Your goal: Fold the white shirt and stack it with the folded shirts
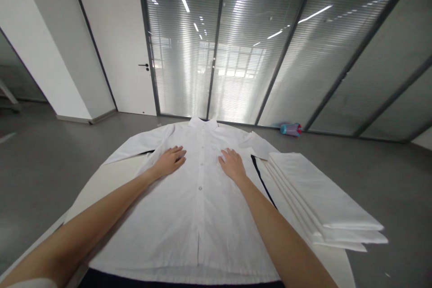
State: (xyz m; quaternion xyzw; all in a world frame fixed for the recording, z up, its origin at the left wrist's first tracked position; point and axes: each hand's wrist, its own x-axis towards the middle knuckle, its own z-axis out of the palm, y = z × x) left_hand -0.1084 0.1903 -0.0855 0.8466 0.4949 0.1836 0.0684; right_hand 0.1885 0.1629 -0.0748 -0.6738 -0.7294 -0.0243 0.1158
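A white button-up shirt (pixel 175 225) lies spread front side up, its collar at the far end and its sleeves out to both sides. My left hand (pixel 171 160) rests flat on the left chest of the shirt, fingers stretched out. On the other side of the button line, my right hand (pixel 232 163) lies on the cloth with its fingers apart. Neither hand grips anything. Dark material shows under the shirt at its near hem and along parts of its sides.
White folded cloths (pixel 324 193) are stacked at the right of the pale table (pixel 97 189), overhanging its edge. On the grey floor beyond lies a blue and red patterned bundle (pixel 290 129). A glass partition with blinds (pixel 236 54) and a white door (pixel 118 40) stand behind.
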